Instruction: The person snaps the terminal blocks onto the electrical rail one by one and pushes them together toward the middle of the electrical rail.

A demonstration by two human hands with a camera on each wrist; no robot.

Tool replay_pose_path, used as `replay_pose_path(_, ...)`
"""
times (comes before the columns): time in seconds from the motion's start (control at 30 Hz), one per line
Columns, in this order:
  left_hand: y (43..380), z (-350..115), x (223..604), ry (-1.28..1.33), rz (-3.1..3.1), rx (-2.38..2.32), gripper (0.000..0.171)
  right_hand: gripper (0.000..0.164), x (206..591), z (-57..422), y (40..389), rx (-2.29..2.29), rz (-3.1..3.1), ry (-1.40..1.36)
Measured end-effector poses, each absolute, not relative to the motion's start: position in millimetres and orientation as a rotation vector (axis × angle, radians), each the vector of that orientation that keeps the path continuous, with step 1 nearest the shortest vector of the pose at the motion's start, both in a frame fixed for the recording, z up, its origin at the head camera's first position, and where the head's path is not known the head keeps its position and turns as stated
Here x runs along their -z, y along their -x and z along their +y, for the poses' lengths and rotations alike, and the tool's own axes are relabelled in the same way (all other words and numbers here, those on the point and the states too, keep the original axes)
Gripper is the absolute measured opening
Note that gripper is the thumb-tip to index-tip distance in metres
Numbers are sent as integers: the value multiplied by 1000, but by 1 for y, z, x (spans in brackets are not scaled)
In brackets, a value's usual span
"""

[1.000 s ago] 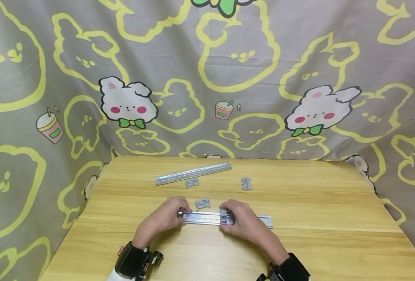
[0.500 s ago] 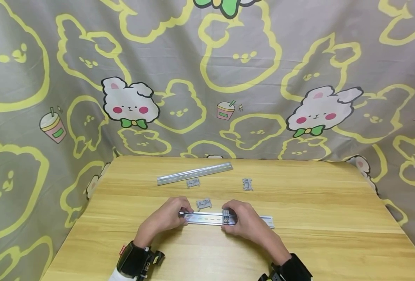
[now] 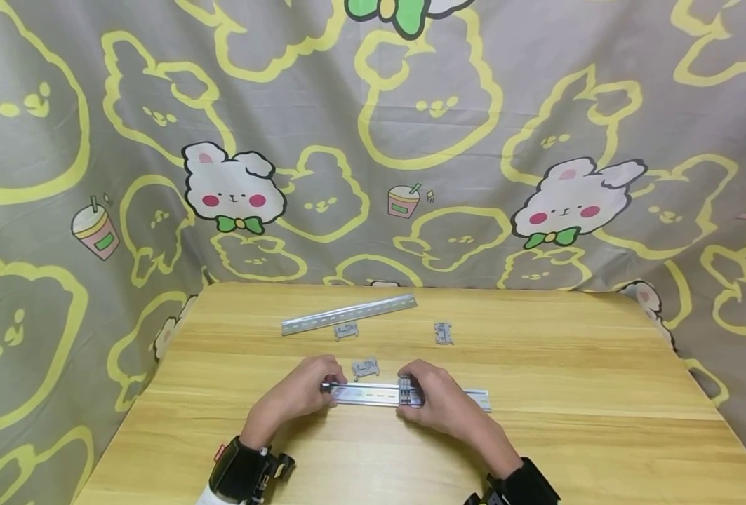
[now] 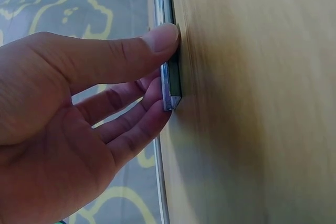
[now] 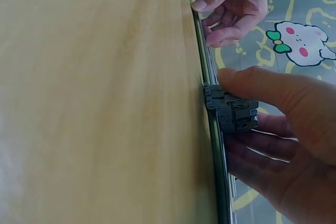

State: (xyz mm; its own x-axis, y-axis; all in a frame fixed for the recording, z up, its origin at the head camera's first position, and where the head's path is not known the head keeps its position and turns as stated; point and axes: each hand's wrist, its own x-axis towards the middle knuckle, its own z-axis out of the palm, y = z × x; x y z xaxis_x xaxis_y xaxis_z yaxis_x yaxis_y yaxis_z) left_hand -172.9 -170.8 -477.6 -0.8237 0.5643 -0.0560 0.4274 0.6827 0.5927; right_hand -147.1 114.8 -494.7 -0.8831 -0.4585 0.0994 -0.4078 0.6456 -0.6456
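Note:
A slotted metal DIN rail (image 3: 366, 395) lies across the table in front of me. My left hand (image 3: 306, 388) grips its left end, thumb on the near edge and fingers on the far edge, as the left wrist view shows beside the rail's end (image 4: 172, 95). Several grey terminal blocks (image 3: 404, 390) sit side by side on the rail, right of its middle. My right hand (image 3: 438, 400) holds these blocks between thumb and fingers. In the right wrist view the grey block stack (image 5: 236, 109) stands on the rail with the thumb right against it. The palm hides part of the rail.
One loose grey terminal block (image 3: 365, 367) lies just behind the rail. Farther back are another loose block (image 3: 346, 331) and a third block (image 3: 443, 333). A second DIN rail (image 3: 347, 315) lies slanted near the table's back edge. A patterned curtain (image 3: 322, 231) encloses the table.
The right hand and the terminal blocks have shifted very slightly to the right along the rail. The left hand keeps its grip on the rail's end.

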Motion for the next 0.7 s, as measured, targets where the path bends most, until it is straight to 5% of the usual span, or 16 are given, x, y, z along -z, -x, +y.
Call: replay_pose_path(0.7,173,-172,480,-780,2657,-861,30,64,495,115,147,1071,2775,768)
